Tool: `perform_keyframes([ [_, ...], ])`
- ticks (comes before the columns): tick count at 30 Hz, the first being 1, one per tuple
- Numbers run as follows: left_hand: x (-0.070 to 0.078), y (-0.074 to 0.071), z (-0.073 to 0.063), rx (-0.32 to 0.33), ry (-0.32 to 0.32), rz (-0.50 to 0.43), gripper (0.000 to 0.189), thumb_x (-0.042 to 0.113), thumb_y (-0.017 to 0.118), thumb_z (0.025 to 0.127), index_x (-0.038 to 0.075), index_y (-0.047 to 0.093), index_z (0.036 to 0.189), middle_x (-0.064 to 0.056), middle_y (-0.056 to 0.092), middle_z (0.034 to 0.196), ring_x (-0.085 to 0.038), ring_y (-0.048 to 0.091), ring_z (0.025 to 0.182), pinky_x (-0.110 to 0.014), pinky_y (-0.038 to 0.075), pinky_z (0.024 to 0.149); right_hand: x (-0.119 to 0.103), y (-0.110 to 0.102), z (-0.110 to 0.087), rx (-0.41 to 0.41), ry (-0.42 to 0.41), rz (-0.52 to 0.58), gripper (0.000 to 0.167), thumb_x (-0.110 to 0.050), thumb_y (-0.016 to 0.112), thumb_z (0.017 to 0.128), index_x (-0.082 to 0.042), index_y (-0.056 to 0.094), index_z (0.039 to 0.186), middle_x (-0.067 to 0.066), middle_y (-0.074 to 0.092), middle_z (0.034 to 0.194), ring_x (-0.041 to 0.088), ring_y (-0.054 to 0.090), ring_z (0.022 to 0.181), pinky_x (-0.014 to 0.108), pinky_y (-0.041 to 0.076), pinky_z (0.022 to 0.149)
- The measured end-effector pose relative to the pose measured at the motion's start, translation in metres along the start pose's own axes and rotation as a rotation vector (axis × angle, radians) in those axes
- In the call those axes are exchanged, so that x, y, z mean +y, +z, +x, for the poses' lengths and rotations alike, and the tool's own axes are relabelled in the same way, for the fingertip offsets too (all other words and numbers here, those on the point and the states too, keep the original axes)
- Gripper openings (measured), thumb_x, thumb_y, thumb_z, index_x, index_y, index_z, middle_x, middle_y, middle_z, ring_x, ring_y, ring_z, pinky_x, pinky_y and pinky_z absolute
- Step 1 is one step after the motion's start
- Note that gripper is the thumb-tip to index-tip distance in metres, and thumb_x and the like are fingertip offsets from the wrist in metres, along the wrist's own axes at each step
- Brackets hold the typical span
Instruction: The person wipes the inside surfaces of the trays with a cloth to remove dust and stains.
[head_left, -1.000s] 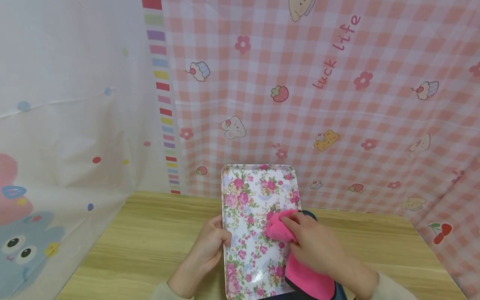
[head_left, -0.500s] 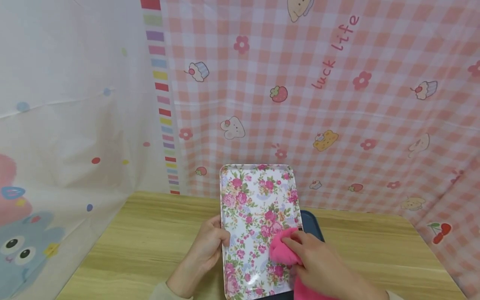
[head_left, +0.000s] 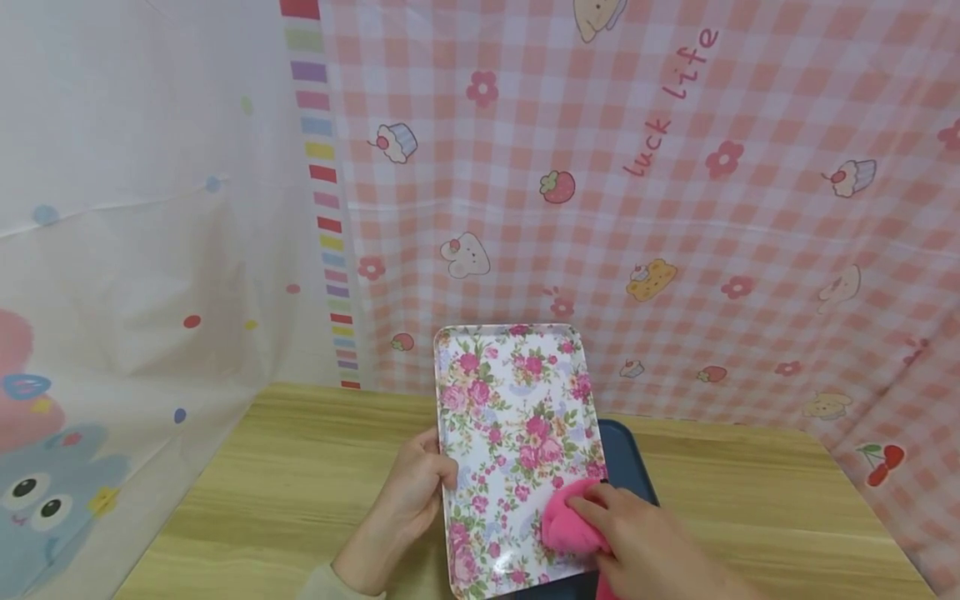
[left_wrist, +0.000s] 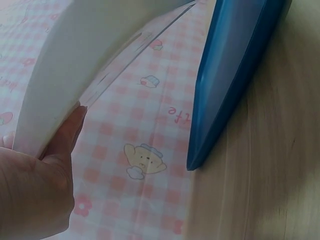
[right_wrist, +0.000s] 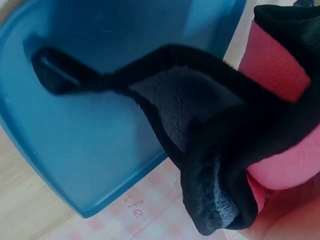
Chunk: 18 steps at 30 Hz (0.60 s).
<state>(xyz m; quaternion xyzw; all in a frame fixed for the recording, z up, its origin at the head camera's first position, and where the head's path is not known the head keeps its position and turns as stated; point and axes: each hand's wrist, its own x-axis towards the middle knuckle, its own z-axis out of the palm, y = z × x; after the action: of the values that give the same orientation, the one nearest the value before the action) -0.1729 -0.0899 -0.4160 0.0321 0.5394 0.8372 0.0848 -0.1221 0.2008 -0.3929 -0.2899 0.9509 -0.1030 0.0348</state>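
Note:
A white tray (head_left: 517, 375) with a pink rose print is held tilted up over the table. My left hand (head_left: 408, 487) grips its left edge, thumb on the printed face; the left wrist view shows the tray's plain pale underside (left_wrist: 65, 65) above the hand (left_wrist: 37, 185). On the lower right of the printed face, my right hand (head_left: 637, 525) presses a bunched pink cloth (head_left: 566, 521), gripping it in curled fingers. Close up in the right wrist view, the cloth has a dark grey side (right_wrist: 175, 100) and black edging, and its loose part hangs down.
Under the floral tray a blue tray (head_left: 626, 462) lies on the wood-grain table (head_left: 750, 500). Its rim (right_wrist: 85, 210) stands up around a flat base. A pink checked curtain (head_left: 675, 208) hangs behind the table, with a white printed one (head_left: 187, 250) at the left.
My right hand has slid the cloth down along the right part of the floral tray. More of the blue tray shows. The floral tray has shifted slightly left in my left hand.

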Motion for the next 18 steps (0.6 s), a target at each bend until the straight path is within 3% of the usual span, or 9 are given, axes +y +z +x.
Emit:
perform_keyframes([
  [10,0.0,0.003,0.002,0.02,0.006,0.0,0.085,-0.017,0.045,0.055,-0.017,0.048,0.14,-0.023,0.059,0.13,-0.027,0.062,0.111,-0.03,0.055,0.09,0.012,0.004,-0.006,-0.124,-0.04,0.077,0.051,-0.019,0.08,0.085,-0.016,0.07,0.135,0.0,0.066,0.127,0.015,0.064,0.108,0.04,0.06,0.087],
  [18,0.0,0.0,0.0,0.016,-0.011,-0.003,0.088,-0.018,0.045,0.055,-0.015,0.046,0.143,-0.024,0.056,0.135,-0.029,0.06,0.113,-0.033,0.054,0.094,0.021,0.008,-0.01,-0.157,-0.11,0.097,0.05,-0.017,0.081,0.084,-0.016,0.07,0.133,0.001,0.068,0.124,0.013,0.064,0.107,0.037,0.059,0.084],
])
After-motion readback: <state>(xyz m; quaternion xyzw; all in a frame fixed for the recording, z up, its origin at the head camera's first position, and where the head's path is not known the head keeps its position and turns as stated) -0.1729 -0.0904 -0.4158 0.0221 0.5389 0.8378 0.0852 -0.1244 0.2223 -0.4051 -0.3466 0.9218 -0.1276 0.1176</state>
